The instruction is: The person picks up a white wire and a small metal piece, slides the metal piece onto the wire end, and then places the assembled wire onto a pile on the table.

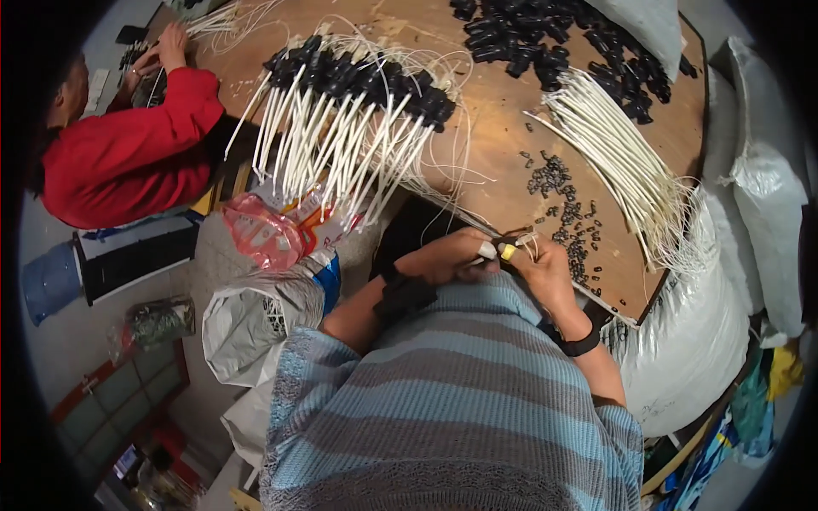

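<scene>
My left hand [447, 255] and my right hand [545, 271] meet close to my body at the table's front edge, fingers pinched together. White tape wraps a fingertip of the left, yellow tape one of the right. A short bit of white cord [530, 242] shows at the fingers of my right hand. Something small and dark seems to lie between the hands, mostly hidden by the fingers. Small black plastic pieces [573, 243] lie scattered on the table just right of my hands. Beyond them is a bundle of white cords [609, 153].
Black plastic housings with white cords [341, 119] overhang the table's left edge. More black housings [520, 38] are heaped at the back. White sacks [690, 341] stand at the right, an open sack [256, 324] at the left. A person in a red sleeve [136, 140] works far left.
</scene>
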The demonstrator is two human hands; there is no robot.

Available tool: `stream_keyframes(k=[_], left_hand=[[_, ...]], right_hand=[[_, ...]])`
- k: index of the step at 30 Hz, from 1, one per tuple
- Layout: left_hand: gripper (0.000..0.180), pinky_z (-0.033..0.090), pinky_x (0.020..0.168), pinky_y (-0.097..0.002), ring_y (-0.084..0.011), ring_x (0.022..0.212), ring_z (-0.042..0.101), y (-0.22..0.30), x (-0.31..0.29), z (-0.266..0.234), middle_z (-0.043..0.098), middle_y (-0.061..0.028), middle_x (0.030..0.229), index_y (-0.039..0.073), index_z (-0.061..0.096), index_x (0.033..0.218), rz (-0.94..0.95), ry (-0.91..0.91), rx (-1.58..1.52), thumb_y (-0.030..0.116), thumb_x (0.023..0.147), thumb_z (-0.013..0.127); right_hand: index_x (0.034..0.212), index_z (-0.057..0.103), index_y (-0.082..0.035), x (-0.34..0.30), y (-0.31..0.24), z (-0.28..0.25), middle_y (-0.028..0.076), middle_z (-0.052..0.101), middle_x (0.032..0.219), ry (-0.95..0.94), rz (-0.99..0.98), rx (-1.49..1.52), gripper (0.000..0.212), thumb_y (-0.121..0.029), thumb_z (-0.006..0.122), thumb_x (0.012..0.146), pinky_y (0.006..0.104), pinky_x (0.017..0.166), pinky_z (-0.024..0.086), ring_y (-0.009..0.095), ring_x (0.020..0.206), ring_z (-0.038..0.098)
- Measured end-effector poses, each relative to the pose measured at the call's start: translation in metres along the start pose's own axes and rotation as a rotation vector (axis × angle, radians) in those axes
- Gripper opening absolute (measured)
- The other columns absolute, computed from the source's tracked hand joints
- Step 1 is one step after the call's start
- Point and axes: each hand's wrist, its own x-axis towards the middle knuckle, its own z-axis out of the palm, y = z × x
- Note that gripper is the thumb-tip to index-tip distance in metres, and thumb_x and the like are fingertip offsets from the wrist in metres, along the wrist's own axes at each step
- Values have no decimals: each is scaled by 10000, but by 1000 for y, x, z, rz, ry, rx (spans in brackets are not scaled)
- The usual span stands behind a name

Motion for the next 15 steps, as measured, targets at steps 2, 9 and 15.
stream_keyframes(k=[2,9,15], left_hand=[[200,228,408,-227,-42,427,334,-7,3,-8,404,48,522,78,533,677,1,-87,-92,177,851,528],[152,297,465,-186,-31,525,412,-14,0,-10,534,1,684,34,614,918,91,-10,97,132,890,501],[355,483,624,-301,-202,651,618,25,-36,3,634,-124,744,31,662,1089,716,514,1068,57,737,624]], right_hand=[[973,649,21,-1,-1,1,-23,630,828,41,37,-76,107,-30,648,880,205,663,442,47,734,526],[887,660,7,-1,-12,-1,-21,557,664,44,31,-36,142,-100,728,823,231,546,384,58,614,461],[907,692,37,-37,-42,-26,110,677,880,211,-459,-346,120,-45,678,820,280,689,479,176,791,631]])
